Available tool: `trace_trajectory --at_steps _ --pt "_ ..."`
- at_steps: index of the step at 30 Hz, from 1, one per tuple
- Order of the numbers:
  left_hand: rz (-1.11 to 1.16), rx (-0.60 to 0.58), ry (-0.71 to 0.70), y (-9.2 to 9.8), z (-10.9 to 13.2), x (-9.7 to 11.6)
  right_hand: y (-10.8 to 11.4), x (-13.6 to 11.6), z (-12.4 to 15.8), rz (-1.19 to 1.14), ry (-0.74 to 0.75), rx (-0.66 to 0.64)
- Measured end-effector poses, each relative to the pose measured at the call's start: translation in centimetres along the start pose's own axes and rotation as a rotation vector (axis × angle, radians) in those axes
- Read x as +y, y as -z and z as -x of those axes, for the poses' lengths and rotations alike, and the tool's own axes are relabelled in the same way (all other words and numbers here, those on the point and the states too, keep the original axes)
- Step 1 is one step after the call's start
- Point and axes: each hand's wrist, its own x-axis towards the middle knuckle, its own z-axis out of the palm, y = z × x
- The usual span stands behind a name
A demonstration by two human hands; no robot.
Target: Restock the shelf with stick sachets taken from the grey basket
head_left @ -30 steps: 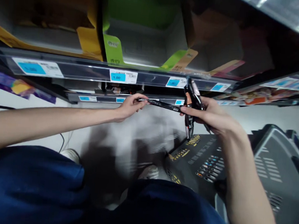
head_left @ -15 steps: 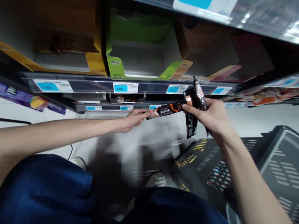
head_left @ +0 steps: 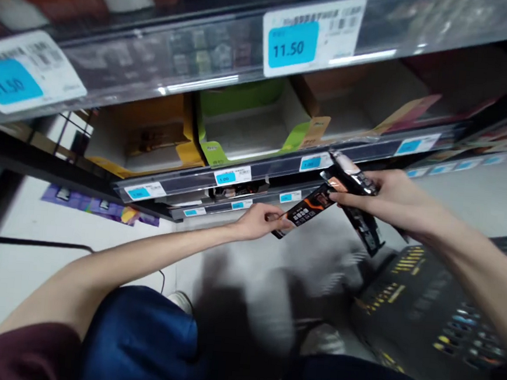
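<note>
My left hand [head_left: 260,221] is closed, its thumb and fingers pinching the lower left end of a slim black packet [head_left: 308,211] with orange marks and white lettering. The packet slants up to my right hand [head_left: 387,194], whose thumb lies at its other end. That hand is also wrapped round several more shiny black packets [head_left: 367,229], fanned out and pointing different ways. Their exact contents cannot be read. Both hands are in front of the low shelf edge, over the floor. Behind the left hand, a box with dark packets [head_left: 238,190] sits on the bottom shelf.
Overhead juts a shelf edge [head_left: 219,64] with price tags. Below it stand a yellow carton [head_left: 190,156], a green carton [head_left: 215,153] and other cartons. A dark grey slotted plastic basket [head_left: 420,302] is at the right. Purple packages [head_left: 98,204] hang at the left.
The view has shifted, bringing more of the upper shelf into sight. Both hands appear farther right, and the packet between them slants more steeply. The grips look the same.
</note>
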Motion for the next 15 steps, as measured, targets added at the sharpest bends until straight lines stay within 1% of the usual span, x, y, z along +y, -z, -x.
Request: trace_trajectory --at_steps 2,4,6,7,8,9,11,12,13,14,15 --pt "-0.053 -0.033 0.001 1.0 -0.2 -0.9 0.1 0.3 -0.3 0.156 0.037 -0.039" --pt "-0.129 -0.055 -0.012 2.6 0.0 -1.7 0.3 0.4 -0.5 0.297 0.075 -0.058" --pt "-0.294 -0.033 -0.012 4.3 0.4 -2.1 0.6 0.4 -0.6 0.386 0.121 -0.043" --pt "-0.422 0.018 0.003 5.1 0.7 -2.2 0.8 0.4 -0.6 0.408 0.138 -0.033" --pt "-0.565 0.102 0.039 5.9 1.0 -2.3 0.9 0.3 -0.6 0.415 0.148 -0.026" --pt "-0.705 0.204 0.103 6.6 1.3 -2.3 1.1 0.3 -0.6 0.414 0.146 -0.025" --pt "-0.927 0.384 0.287 7.8 1.8 -2.3 1.4 0.1 -0.5 0.399 0.134 -0.030" --pt "-1.008 0.434 0.378 8.4 2.0 -2.3 1.5 0.1 -0.5 0.394 0.144 -0.029" --pt "-1.077 0.455 0.444 8.9 2.0 -2.3 1.6 0.0 -0.5 0.396 0.153 -0.023" --pt "-1.136 0.458 0.476 9.4 2.0 -2.3 1.7 -0.1 -0.5 0.401 0.162 -0.012" --pt "-1.187 0.454 0.477 9.8 2.0 -2.4 1.8 -0.2 -0.5 0.410 0.165 0.000"
